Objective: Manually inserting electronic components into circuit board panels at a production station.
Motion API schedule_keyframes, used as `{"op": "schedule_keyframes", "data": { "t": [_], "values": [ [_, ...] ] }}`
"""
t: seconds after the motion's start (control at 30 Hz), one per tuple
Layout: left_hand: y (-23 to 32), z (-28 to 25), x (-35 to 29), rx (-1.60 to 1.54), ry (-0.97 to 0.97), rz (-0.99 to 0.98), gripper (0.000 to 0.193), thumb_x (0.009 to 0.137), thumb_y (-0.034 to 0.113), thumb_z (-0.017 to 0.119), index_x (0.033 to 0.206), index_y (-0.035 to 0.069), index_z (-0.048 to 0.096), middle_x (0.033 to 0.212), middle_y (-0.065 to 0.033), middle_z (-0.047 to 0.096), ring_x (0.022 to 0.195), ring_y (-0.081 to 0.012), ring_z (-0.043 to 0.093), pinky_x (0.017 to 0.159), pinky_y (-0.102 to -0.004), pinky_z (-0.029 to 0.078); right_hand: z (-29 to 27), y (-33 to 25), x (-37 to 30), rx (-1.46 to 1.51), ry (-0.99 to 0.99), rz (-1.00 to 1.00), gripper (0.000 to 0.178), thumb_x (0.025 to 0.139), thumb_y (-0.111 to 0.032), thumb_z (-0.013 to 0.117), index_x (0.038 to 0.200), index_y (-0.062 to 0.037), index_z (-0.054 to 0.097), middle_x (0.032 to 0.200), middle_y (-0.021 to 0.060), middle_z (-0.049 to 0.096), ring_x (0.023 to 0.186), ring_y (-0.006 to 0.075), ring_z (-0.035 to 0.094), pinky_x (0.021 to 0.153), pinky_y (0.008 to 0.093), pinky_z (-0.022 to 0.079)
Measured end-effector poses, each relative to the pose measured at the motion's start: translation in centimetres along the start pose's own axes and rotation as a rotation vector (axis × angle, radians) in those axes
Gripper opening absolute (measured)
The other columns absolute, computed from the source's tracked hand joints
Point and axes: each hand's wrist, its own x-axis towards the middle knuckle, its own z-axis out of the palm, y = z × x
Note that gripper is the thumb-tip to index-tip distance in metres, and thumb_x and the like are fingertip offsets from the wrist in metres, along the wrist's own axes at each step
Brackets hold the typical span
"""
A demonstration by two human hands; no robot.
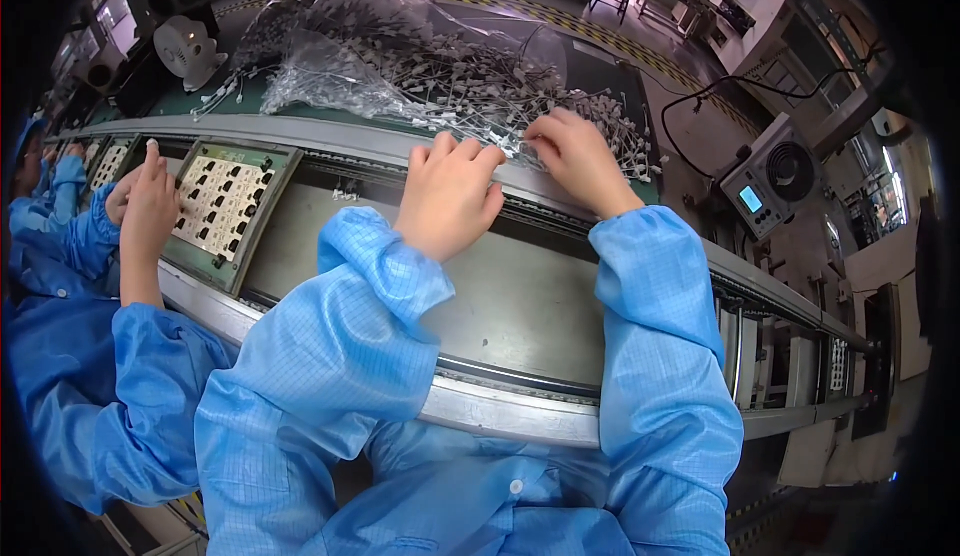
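Bench [245, 104]: green top, lay beyond the conveyor's far rail [340, 139]; the room behind had yellow-and-black floor striping. A boxy blower [770, 181] with a lit screen stood at right, a white fan [188, 51] at upper left.

Wire leads [480, 81]: thin, pale, with white block-shaped ends; lay heaped on the bench, partly under a clear, crinkled plastic bag [330, 76].

Left hand [450, 196]: by the far rail; grip half curled, thumb apart from fingers; contents could not be told.

Right hand [578, 161]: at the heap's near edge; grip drawn nearly to a pinch; whether it held a lead could not be told.

Tray [268, 221]: green frame, pale panel, dark parts in rows; a co-worker's hand [150, 196] was beside it.

Edges: silver rails bounded a smooth grey plate [520, 306], which ran between the forearms and left to the tray.
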Motion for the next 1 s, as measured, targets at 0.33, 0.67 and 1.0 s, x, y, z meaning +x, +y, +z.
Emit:
{"op": "schedule_keyframes", "data": {
  "t": [0.33, 0.67, 1.0],
  "values": [
    [-2.6, 0.7, 0.3, 0.069, 0.042, -0.075, 0.025, 0.080, 0.014, 0.068, 0.105, 0.015, 0.066, 0.097, -0.0022, 0.063, 0.100, -0.0265, 0.054, 0.085, -0.0443, 0.040, -4.0, -0.3, 3.1, 0.414, 0.545, 0.280, 0.016, 0.096, -0.014, 0.064, 0.107, -0.0022, 0.062, 0.094, 0.0032, 0.065, 0.081, 0.0110, 0.061, 0.074, 0.0253, 0.049],
    [-2.2, 5.2, 4.1, 0.029, 0.091, -0.076, 0.025, 0.085, 0.022, 0.069, 0.109, 0.019, 0.066, 0.101, -0.0015, 0.064, 0.102, -0.0269, 0.057, 0.087, -0.0449, 0.040, -2.4, 1.1, 2.3, 0.702, 0.494, 0.435, 0.014, 0.099, -0.010, 0.059, 0.109, -0.0007, 0.055, 0.103, 0.0097, 0.067, 0.090, 0.0185, 0.069, 0.083, 0.0285, 0.050],
    [-0.6, 4.0, 6.8, -0.154, 0.070, -0.231, 0.013, 0.086, 0.025, 0.065, 0.091, 0.016, 0.074, 0.089, -0.0038, 0.070, 0.096, -0.0266, 0.062, 0.086, -0.0480, 0.039, -7.1, 1.4, -0.1, 0.645, 0.593, 0.356, 0.015, 0.100, -0.008, 0.056, 0.111, 0.0025, 0.055, 0.109, 0.0102, 0.065, 0.101, 0.0192, 0.067, 0.091, 0.0287, 0.049]
  ]
}}
